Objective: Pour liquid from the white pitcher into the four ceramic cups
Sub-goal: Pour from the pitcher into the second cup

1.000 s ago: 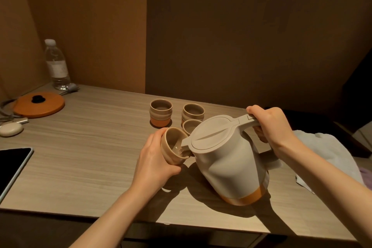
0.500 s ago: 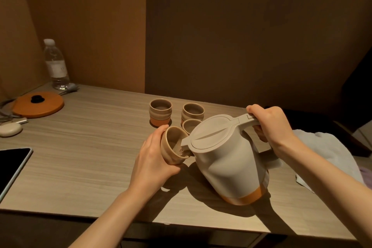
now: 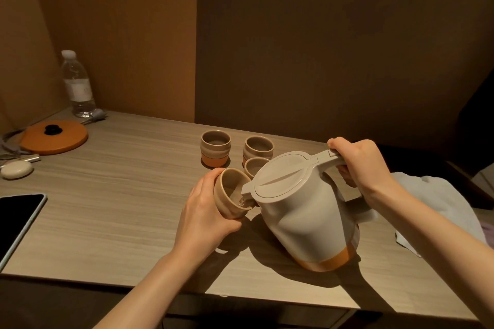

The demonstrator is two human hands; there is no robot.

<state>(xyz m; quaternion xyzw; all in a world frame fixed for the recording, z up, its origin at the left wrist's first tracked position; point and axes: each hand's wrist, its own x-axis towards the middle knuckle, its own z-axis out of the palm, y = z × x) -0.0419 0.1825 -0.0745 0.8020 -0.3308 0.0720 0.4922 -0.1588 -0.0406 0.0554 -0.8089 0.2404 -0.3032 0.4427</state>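
I tipped the white pitcher (image 3: 302, 211) with my right hand (image 3: 358, 165), fingers wrapped tight around its handle, thumb pressed on the lid lever. My left hand (image 3: 205, 211) was closed around a ceramic cup (image 3: 231, 199), held off the table (image 3: 107, 208) and tilted toward the spout, whose lip sat just inside the cup's rim. A little clear liquid showed at the spout and in the bottom of the cup, so this looked like the pour itself, with the cup only partly filled. Three more cups stood just beyond my left fingertips: one nearest (image 3: 255, 165), half hidden behind the pitcher's lid, one behind it (image 3: 258, 147) and one farther to the left (image 3: 215, 147). Whether those held liquid I could not tell. Next, I judged, the pitcher needed levelling before the cup brimmed, then the cup needed setting down upright beside the others.
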